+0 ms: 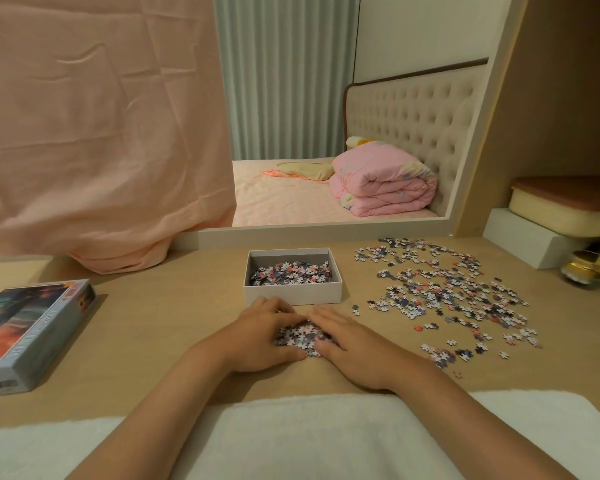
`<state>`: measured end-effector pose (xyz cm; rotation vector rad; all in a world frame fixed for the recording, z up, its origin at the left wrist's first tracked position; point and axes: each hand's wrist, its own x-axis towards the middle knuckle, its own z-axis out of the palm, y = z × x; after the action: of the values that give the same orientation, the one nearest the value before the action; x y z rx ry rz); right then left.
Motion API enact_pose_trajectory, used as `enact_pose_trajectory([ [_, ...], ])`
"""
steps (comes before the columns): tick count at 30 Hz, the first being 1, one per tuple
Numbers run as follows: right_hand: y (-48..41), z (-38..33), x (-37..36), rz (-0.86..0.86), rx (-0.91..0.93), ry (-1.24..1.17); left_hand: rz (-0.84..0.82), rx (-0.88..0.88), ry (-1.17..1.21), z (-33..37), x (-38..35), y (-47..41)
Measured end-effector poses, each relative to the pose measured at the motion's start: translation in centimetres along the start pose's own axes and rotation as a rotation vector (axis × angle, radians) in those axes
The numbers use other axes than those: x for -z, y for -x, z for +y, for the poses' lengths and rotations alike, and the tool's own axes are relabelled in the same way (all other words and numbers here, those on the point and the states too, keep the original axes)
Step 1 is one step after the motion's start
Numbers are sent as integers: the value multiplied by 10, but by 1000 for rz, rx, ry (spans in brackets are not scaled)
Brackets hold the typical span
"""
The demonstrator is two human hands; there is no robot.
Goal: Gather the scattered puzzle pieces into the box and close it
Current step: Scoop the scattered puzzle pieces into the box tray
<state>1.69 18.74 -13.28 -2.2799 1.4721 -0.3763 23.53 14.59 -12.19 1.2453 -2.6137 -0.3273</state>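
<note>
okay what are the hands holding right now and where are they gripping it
Both hands, left hand and right hand, cup a small heap of puzzle pieces on the table, pressing it from its two sides. Nothing is lifted.

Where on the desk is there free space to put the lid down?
Bare: between lid and box, left of the left hand. Crowded: right of the box, where loose pieces spread; both hands cup a pile before it.
</note>
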Motion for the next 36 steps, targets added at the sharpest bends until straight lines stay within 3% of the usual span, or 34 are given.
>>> enact_pose_trajectory([
  [2, -2, -5, 1, 82, 13, -56, -1, 17, 53, -1, 3, 1],
  [5, 1, -5, 11, 189, 6, 179, -55, 69, -4, -3, 8, 4],
  [8, 4, -5, 15, 106, -28, 371, -81, 69, -38, -1, 8, 4],
  [12, -5, -8, 13, 60, -35, 451, -7, 51, 32, -1, 5, -1],
  [18, -23, -13, 15, 99, 26, 381, 114, 35, 65, -4, 5, -2],
  [27, -35, -14, 24, 142, 57, 67, 225, 89, 169, -10, 5, -8],
  [32, -44, -17, 42, 283, 50, -101, 294, 162, 466, -7, 16, -16],
  [36, -67, -18, 67, 404, 69, -93, 412, 206, 620, -11, 41, -39],
])
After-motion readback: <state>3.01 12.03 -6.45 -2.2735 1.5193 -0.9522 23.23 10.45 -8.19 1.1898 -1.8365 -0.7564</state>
